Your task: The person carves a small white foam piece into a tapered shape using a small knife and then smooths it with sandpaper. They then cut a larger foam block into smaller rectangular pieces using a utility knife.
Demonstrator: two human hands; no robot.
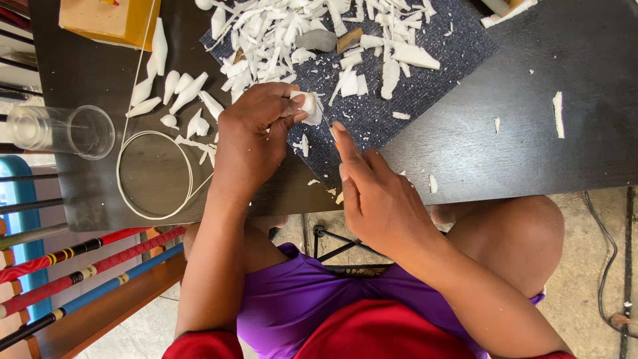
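My left hand point(256, 136) pinches a small white carved lump point(310, 106) between thumb and fingertips, above the near edge of a dark blue-grey mat point(432, 73). My right hand point(372, 193) sits just below and to the right of the lump. Its forefinger is stretched along a thin blade-like tool point(334, 138), mostly hidden, with an orange bit showing. The tool's tip points up toward the lump. A heap of white shavings point(286, 33) covers the mat behind both hands.
Several pointed white carved pieces point(179, 93) lie left of the mat on the dark table point(531, 153). A clear glass point(63, 129) lies on its side at the left. Nearby are a white cord loop point(154, 174), a yellow box point(109, 20) and a grey stone point(318, 40). Coloured sticks point(80, 266) lean at lower left.
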